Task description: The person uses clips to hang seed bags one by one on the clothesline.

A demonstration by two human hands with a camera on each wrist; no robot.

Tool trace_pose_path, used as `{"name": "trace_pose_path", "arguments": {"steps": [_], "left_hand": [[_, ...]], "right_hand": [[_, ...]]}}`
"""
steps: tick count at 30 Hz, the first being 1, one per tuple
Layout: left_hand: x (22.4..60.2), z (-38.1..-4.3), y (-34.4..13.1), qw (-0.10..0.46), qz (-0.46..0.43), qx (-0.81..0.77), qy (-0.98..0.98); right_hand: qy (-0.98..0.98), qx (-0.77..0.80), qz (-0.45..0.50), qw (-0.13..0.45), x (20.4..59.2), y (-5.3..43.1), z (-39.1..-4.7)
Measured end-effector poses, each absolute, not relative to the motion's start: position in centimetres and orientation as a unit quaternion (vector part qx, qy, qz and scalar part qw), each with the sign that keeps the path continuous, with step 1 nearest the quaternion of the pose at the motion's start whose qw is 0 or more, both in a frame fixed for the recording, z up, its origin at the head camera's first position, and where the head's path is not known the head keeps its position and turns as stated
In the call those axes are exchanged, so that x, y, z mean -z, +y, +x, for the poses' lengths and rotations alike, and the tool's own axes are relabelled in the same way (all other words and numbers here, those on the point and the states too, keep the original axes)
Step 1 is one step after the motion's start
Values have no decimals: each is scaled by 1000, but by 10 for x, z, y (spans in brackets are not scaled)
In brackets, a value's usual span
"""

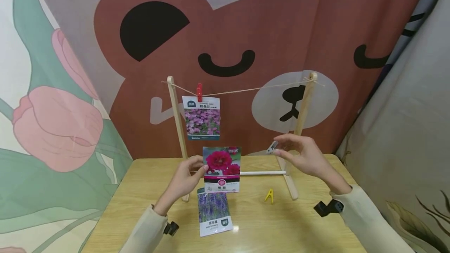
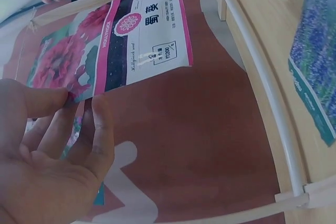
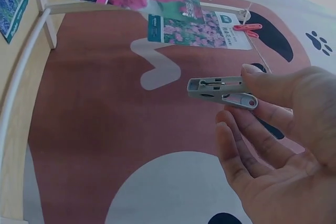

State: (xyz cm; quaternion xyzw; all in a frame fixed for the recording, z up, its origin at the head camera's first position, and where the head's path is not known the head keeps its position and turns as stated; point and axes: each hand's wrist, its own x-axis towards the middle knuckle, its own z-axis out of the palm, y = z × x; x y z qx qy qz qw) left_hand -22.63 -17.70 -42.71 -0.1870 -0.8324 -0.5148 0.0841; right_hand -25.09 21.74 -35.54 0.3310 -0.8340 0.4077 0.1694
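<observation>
My left hand (image 1: 186, 177) pinches the left edge of a hollyhock seed packet (image 1: 222, 171) with a crimson flower picture, upright in front of the line. In the left wrist view, thumb and fingers grip the edge of that packet (image 2: 115, 43). My right hand (image 1: 304, 153) holds a grey clothespin (image 3: 223, 90) by its handle end between thumb and fingers. A packet with pink flowers (image 1: 202, 120) hangs from the string (image 1: 239, 90) by a red clothespin (image 1: 199, 92). On the table lies a lavender-coloured flower packet (image 1: 215, 212), its print upside down.
Two wooden posts, left (image 1: 177, 118) and right (image 1: 305, 102), hold up the sagging string. A white rod (image 1: 263, 173) joins them low down. A yellow clothespin (image 1: 269, 196) stands on the wooden table (image 1: 267, 229). Behind hangs a bear-patterned curtain (image 1: 274, 18).
</observation>
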Motion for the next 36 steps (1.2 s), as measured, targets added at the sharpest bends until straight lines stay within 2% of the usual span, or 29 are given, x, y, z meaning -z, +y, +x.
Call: {"name": "trace_pose_path", "arguments": {"steps": [21,36], "left_hand": [[414,-243,-160,126,-190,513,-827],[397,-247,-153,137,-191,507,-830]], "right_hand": [[-836,-408,326,167,318,212,-264],[-838,-404,327,167,291,205,-270]]}}
